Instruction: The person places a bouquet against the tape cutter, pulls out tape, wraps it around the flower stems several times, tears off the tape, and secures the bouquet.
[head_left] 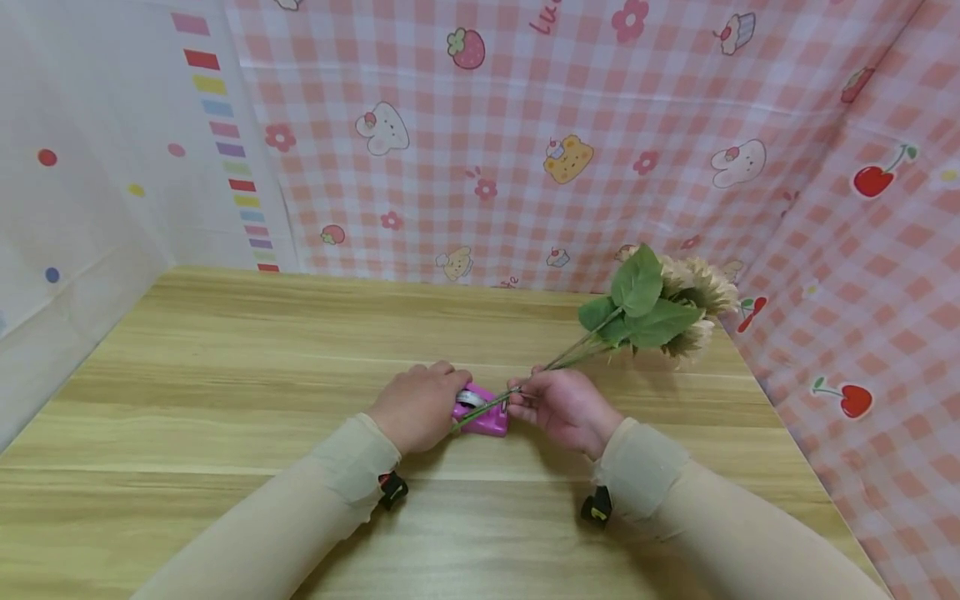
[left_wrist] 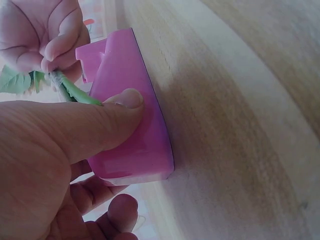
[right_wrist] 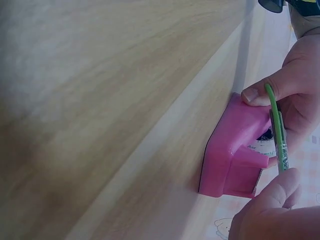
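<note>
My left hand (head_left: 420,406) grips a pink tape dispenser (head_left: 491,423) resting on the table, its thumb lying along one side in the left wrist view. A white roll of tape (head_left: 471,398) sits inside the dispenser. Above the dispenser, my right hand (head_left: 570,408) pinches the green stems (right_wrist: 276,120) of several artificial flowers (head_left: 697,287). The stems slant across the dispenser, their cut ends close by the left thumb. A shiny, clear band of tape (right_wrist: 283,156) shows on the stems near the right fingertips. Cream blooms and broad green leaves (head_left: 652,321) point away to the back right.
The wooden table (head_left: 225,375) runs back to a pink checked cloth (head_left: 510,217) hung behind it. Another checked cloth (head_left: 870,333) with cherries stands along the right edge, and a white dotted cloth (head_left: 82,200) at the left.
</note>
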